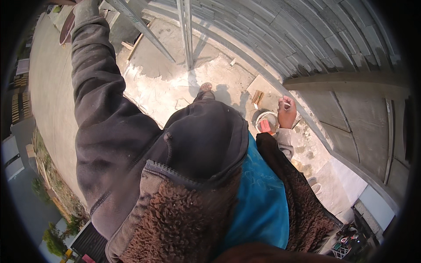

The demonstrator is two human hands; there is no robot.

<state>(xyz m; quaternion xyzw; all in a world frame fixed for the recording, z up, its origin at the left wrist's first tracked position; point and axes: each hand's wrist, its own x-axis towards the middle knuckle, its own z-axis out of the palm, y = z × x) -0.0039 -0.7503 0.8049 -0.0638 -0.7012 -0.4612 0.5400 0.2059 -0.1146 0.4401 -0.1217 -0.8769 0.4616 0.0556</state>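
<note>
My right hand (287, 115) hangs low at the right, fingers curled toward the thumb. Whether anything small lies between them is too unclear to make out. Just left of it stands a bucket (258, 117) with a pale rim and a red block-like piece (265, 126) at its opening. Beyond the bucket, a small brown wooden piece (258, 98) rests on the ground. In its dark sleeve, my left arm (98, 61) stretches to the upper left. Only a sliver of my left hand (66, 1) shows at the top edge, its fingers cut off.
Metal legs (186, 35) and a slanted metal bar (142, 30) stand on the dusty concrete ahead. A wall of grey stone strips (307, 35) rises on the right above a ledge (351, 83). A reddish-brown rounded container (67, 28) sits past my left sleeve.
</note>
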